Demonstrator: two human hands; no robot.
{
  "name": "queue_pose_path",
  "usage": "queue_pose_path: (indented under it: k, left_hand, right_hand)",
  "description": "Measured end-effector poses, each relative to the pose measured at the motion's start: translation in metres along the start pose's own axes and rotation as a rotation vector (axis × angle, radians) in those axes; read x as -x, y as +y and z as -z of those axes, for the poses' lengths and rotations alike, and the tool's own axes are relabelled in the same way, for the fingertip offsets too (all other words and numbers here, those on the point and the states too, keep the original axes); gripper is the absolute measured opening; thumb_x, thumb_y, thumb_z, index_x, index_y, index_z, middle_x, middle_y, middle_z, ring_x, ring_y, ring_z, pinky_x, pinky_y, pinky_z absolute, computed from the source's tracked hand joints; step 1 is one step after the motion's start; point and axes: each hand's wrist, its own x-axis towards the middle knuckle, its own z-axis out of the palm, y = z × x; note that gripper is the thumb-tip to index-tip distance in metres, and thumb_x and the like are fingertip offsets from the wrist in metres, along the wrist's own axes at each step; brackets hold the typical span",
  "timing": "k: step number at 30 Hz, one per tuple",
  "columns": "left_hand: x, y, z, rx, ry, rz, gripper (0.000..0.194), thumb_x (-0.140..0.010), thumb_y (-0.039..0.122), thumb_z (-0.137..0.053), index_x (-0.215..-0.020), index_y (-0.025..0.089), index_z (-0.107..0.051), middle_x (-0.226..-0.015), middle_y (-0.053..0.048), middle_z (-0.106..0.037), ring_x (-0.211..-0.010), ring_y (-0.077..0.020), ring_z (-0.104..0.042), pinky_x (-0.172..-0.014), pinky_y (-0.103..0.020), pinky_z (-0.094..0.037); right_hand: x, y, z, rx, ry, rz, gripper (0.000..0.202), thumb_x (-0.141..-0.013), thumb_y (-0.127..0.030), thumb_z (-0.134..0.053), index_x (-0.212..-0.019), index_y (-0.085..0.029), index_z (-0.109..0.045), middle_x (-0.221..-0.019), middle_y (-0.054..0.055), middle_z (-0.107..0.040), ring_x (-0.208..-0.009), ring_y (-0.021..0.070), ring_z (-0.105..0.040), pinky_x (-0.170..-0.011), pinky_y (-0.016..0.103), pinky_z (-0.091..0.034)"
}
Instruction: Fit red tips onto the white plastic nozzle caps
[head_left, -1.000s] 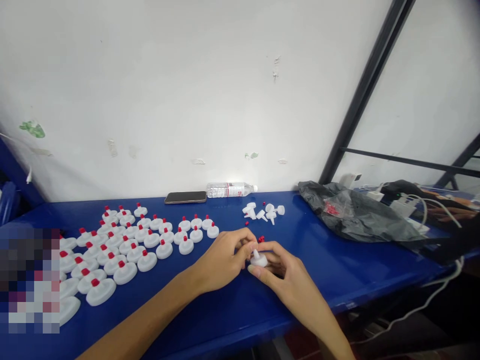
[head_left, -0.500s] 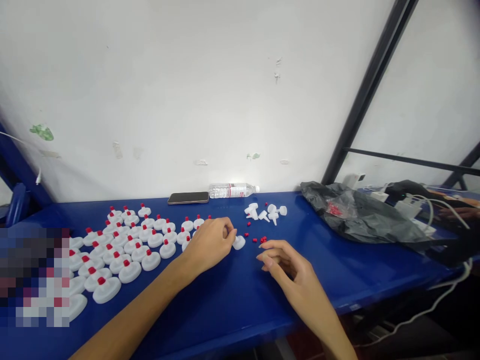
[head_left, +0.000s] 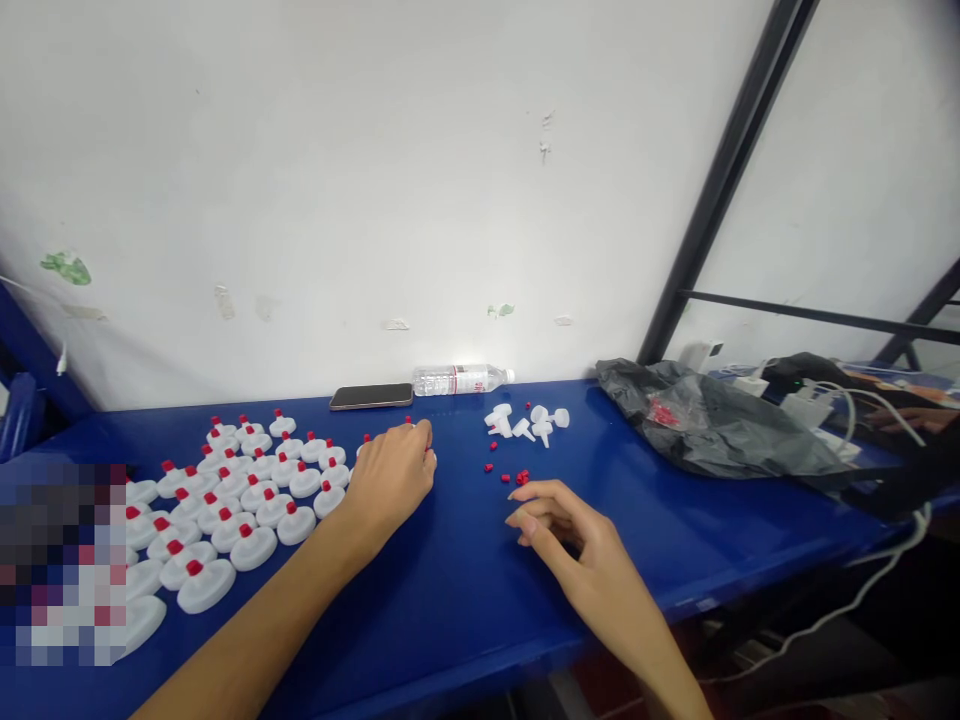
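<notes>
My left hand [head_left: 394, 468] is closed over the right edge of the rows of white caps with red tips [head_left: 253, 545]. Its fingers are curled round a white spout cap, mostly hidden, with only a speck of white and red showing at the fingertips. Several capped pieces behind this hand are partly covered. My right hand [head_left: 574, 535] hovers at the right with thumb and fingers curved and apart, nothing visible between them. Just beyond its fingertips lie several small red tips [head_left: 523, 477]. Loose white spout caps [head_left: 541, 428] are heaped farther back.
A phone [head_left: 371, 397] and a clear water bottle [head_left: 461, 380] lie along the wall. A black plastic bag [head_left: 705, 440], with a clear bag of red tips [head_left: 664, 411] on it, covers the back right of the blue table [head_left: 450, 610]. Cables hang at the right.
My left hand has moved left, and the white cap at its fingertips no longer shows on the table there. The right hand has hardly moved. The view has shifted slightly.
</notes>
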Motion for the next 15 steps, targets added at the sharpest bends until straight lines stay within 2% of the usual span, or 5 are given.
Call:
queue_pose_path:
  k: [4,8,11,15]
  left_hand:
    - [0.004,0.005,-0.001,-0.020,0.034,-0.004,0.025,-0.100,0.027,-0.045,-0.114,0.019,-0.064,-0.106,-0.013,-0.075,-0.094,-0.0332,-0.073,-0.072,-0.037,-0.047]
    - [-0.003,0.017,0.000,0.011,0.118,-0.107,0.027,-0.102,0.026,-0.039,-0.107,0.020,-0.065,-0.102,-0.010,-0.072,-0.093,-0.0281,-0.070,-0.071,-0.035,-0.047]
    - [-0.021,0.029,-0.003,0.044,0.119,-0.219,0.026,-0.101,0.022,-0.041,-0.107,0.020,-0.066,-0.105,-0.010,-0.069,-0.098,-0.0267,-0.068,-0.074,-0.033,-0.049]
    - [-0.053,0.048,-0.014,0.087,0.050,-0.364,0.028,-0.097,0.025,-0.054,-0.122,0.023,-0.067,-0.120,-0.011,-0.066,-0.114,-0.0283,-0.065,-0.083,-0.034,-0.052]
  right_hand:
    - [0.000,-0.001,0.000,-0.001,0.000,0.006,0.024,-0.101,-0.045,-0.060,-0.112,-0.025,-0.068,-0.093,0.003,-0.078,-0.083,0.0199,-0.074,-0.080,0.031,-0.056]
    - [0.000,-0.003,-0.001,-0.013,0.004,0.002,0.022,-0.101,-0.043,-0.060,-0.110,-0.025,-0.068,-0.090,0.002,-0.078,-0.081,0.0193,-0.074,-0.079,0.030,-0.056]
    - [-0.001,-0.004,-0.001,-0.023,0.002,0.003,0.020,-0.101,-0.041,-0.061,-0.108,-0.024,-0.069,-0.088,0.002,-0.078,-0.079,0.0192,-0.073,-0.078,0.030,-0.055]
    - [-0.001,-0.002,-0.002,-0.033,0.008,0.001,0.020,-0.100,-0.041,-0.061,-0.106,-0.023,-0.069,-0.088,0.003,-0.077,-0.079,0.0193,-0.073,-0.077,0.030,-0.055]
